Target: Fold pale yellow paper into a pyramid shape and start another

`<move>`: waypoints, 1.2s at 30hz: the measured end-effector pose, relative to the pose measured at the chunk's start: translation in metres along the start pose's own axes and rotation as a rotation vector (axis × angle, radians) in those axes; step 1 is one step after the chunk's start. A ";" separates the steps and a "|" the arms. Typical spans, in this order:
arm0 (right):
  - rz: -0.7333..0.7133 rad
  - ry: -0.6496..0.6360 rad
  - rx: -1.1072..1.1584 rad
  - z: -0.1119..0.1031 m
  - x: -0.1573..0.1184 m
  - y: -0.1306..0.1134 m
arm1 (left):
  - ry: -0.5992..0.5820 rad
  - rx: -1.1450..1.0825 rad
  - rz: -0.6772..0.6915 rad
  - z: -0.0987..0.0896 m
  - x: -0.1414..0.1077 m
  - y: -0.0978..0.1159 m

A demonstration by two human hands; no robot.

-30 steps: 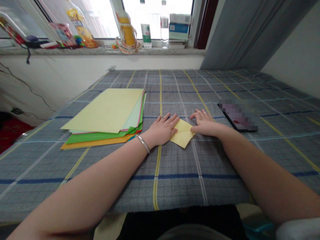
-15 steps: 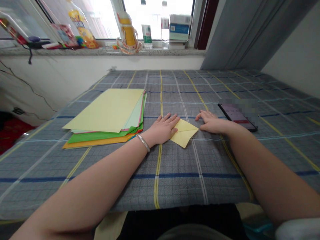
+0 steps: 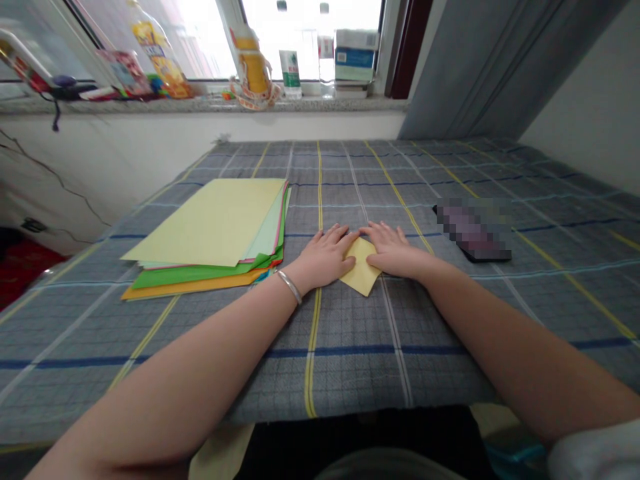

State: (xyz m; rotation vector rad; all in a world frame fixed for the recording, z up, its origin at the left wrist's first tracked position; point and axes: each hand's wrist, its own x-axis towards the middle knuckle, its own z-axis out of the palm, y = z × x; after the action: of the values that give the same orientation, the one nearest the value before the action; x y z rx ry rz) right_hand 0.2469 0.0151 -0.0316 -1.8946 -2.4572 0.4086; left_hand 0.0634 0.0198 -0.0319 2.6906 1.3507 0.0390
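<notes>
On the counter (image 3: pixel 350 380), in from the middle of its near edge, a small yellow paper (image 3: pixel 361 275) lies between the left hand (image 3: pixel 325 257) and the right hand (image 3: pixel 393 252), both open and palm-down with fingers extended, thumbs touching its sides. A stack of coloured sheets (image 3: pixel 210 223) lies toward the counter's left edge, its pale yellow top sheet plain, and a phone (image 3: pixel 500 255) with a pixelated screen lies toward the right edge. Beyond the far edge, on the windowsill (image 3: pixel 193 103), the lettering on an orange-labelled bottle (image 3: pixel 159 57), a white-and-green container (image 3: pixel 290 72) and a blue-banded box (image 3: pixel 354 63) is too small to read.
</notes>
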 end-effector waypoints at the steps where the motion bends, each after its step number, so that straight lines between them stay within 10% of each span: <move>1: 0.006 -0.004 -0.002 0.000 0.000 0.001 | -0.022 0.003 0.007 -0.002 -0.001 -0.001; 21: 0.078 -0.012 -0.036 -0.006 -0.005 0.025 | -0.089 -0.071 0.016 -0.016 -0.022 -0.048; 36: -0.007 -0.033 -0.037 -0.011 -0.005 0.043 | -0.204 0.099 0.064 -0.022 -0.025 -0.040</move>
State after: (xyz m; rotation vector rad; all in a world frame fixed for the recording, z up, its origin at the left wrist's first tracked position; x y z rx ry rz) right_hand 0.2910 0.0225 -0.0295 -1.9075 -2.5095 0.4004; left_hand 0.0148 0.0251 -0.0137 2.7277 1.2360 -0.2952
